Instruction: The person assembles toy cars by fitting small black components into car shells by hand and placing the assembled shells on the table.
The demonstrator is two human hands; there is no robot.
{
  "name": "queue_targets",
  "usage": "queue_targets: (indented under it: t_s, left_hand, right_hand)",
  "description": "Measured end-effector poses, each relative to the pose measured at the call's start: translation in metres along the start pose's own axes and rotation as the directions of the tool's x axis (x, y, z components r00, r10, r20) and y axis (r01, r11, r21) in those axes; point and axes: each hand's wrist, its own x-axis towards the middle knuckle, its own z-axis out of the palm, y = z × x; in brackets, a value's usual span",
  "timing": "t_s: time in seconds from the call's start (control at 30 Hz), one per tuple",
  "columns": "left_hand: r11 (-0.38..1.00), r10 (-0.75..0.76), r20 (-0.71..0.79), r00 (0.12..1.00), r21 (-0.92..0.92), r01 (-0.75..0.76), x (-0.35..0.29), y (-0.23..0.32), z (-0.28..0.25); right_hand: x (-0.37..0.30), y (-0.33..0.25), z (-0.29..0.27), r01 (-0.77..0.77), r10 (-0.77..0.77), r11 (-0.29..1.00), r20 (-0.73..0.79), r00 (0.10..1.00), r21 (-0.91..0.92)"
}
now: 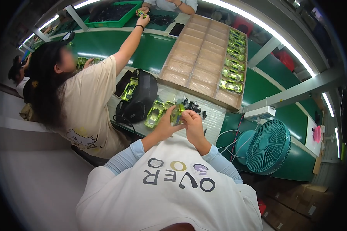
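Both my hands hold one yellow-green toy car body (177, 113) above the bench edge. My left hand (167, 122) grips its left side, and my right hand (192, 122) pinches its right side from above. Just left of them another yellow-green car body (154, 114) lies on the white mat (212, 115). A small pile of black parts (191, 106) sits right behind my hands. Beyond it lies a brown moulded tray (192, 54) with a column of finished green cars (232, 61) along its right side.
A person in a cream shirt (90, 107) sits on my left, reaching far forward over the green bench (158, 48). A black bag (139, 96) with a car body on it lies between us. A teal fan (268, 148) stands at the right. Cardboard boxes (297, 204) sit low on the right.
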Motion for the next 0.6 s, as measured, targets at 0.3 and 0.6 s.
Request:
queue_targets:
  t_s: [0.3,0.6]
  left_hand:
    - [0.464,-0.463,0.195,0.865,-0.778,0.423,-0.017,-0.025,-0.019]
    - [0.423,-0.488,0.251,0.836,-0.769,0.478,-0.016,-0.026,0.004]
  right_hand:
    - [0.064,0.043,-0.157,0.041,-0.540,0.405,-0.203,0.817,-0.913]
    - [0.050,0.045,-0.164,0.026,-0.451,0.170,-0.054,0.891,-0.985]
